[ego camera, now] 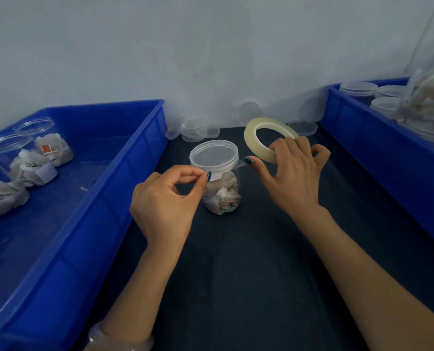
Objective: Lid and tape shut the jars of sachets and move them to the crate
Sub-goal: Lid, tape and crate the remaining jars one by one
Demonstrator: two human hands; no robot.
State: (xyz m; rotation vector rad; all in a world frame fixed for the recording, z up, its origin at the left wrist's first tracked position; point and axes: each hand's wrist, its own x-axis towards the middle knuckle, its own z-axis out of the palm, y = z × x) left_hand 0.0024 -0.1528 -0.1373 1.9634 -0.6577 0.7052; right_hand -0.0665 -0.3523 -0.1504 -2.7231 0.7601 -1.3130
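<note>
A clear jar of sachets stands on the dark table with a clear lid on top. My left hand pinches the free end of a clear tape strip against the jar's left side, just under the lid. My right hand grips the roll of clear tape to the right of the jar. The strip runs from the roll across the lid's rim, with my right thumb on it.
A blue crate on the left holds several unlidded jars of sachets. A second blue crate on the right holds lidded jars. Loose lids lie by the wall behind the jar.
</note>
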